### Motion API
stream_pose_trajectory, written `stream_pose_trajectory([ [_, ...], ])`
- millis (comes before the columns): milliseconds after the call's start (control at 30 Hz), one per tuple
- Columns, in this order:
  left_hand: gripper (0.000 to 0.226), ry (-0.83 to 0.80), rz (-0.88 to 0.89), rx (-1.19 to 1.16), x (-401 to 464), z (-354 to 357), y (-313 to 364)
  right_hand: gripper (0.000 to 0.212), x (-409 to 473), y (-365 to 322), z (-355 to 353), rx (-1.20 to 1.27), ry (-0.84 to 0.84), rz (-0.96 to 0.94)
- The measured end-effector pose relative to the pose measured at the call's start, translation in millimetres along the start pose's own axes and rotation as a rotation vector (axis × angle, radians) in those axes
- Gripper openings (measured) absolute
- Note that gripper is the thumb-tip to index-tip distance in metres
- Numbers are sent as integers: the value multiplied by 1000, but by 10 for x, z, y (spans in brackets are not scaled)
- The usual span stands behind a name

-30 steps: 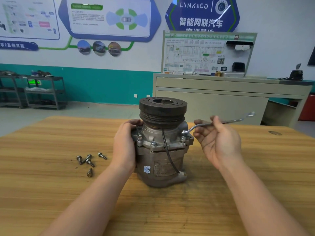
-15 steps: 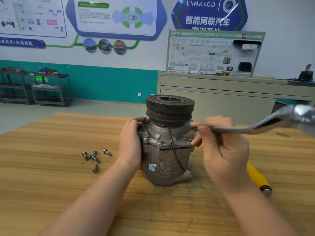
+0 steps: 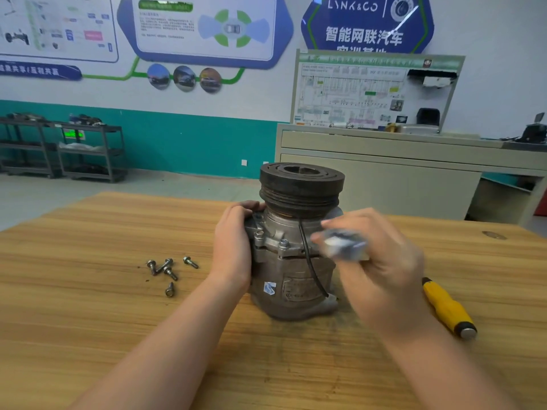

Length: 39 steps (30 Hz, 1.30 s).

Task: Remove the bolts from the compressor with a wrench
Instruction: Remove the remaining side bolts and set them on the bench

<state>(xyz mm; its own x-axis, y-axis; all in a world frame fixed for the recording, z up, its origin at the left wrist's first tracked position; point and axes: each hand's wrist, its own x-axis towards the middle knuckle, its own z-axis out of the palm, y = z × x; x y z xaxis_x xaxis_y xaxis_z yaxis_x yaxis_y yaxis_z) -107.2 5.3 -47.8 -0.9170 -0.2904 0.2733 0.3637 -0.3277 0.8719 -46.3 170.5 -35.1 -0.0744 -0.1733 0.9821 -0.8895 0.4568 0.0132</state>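
While your left hand (image 3: 233, 247) grips its side, the grimy grey compressor (image 3: 293, 261) stands upright mid-table (image 3: 88, 335), black pulley on top. Your blurred right hand (image 3: 381, 270) curls round the wrench (image 3: 343, 245). "LYNK&CO" shows on the wall sign (image 3: 367, 22). Five loose bolts (image 3: 168, 270) lie left, two are still in the flange.

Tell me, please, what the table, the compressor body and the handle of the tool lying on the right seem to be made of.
Table: wood or wood-look laminate, light brown with long grain lines, matte.
Compressor body: looks like cast metal, probably aluminium; dull grey, rough, stained.
Tool handle: likely plastic, smooth bright yellow, with a shiny metal-looking cap at its near end.
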Motion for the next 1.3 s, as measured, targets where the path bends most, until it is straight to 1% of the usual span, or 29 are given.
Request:
stream_pose_trajectory([
  [67,30,30,15,-5,-18,17,16,6,-24,-25,56,-22,-27,-33],
  [100,31,45,19,-3,-20,17,24,8,-38,-30,85,-22,2,-28],
  [167,28,29,-41,-15,-24,28,41,13,-57,-48,131,69,149,77],
  [267,23,-3,-112,-38,-22,5,38,15,-28,-72,154,393,473,412],
  [333,24,-13,-125,-42,-30,0,36,14,25,-19,117,599,620,665],
  [400,24,-18,-122,-52,-36,-1,44,15,108,96,33,796,657,933],
  [467,24,-20,-123,-51,-33,2,48,21,164,209,-50,959,617,1159],
  [500,24,-24,-125,-48,-36,4,53,24,175,244,-80,1029,617,1223],
  [533,24,-24,-124,-40,-34,8,53,26,177,267,-99,1080,644,1246],
  [600,24,-15,-115,-38,-25,4,40,27,173,290,-118,1081,730,1207],
  [633,24,-12,-107,-46,-15,0,27,26,174,290,-122,1025,750,1161],
  [700,25,-10,-93,-51,-5,-3,10,22,187,262,-121,862,729,1046],
  [767,28,-10,-84,-46,-5,-2,1,20,179,208,-111,701,663,915],
  [867,30,-13,-81,-53,1,-6,-6,21,146,117,-79,475,499,722],
  [1067,27,-6,-90,-60,-6,-3,11,12,79,-4,-49,264,260,383],
  [1167,32,-4,-75,-61,-3,-4,-2,20,20,-14,-28,131,132,208],
  [1233,32,-7,-76,-60,-4,3,-8,17,-9,-21,2,100,123,184],
  [1300,34,-3,-86,-71,1,10,-9,10,-20,-40,37,85,185,234],
])
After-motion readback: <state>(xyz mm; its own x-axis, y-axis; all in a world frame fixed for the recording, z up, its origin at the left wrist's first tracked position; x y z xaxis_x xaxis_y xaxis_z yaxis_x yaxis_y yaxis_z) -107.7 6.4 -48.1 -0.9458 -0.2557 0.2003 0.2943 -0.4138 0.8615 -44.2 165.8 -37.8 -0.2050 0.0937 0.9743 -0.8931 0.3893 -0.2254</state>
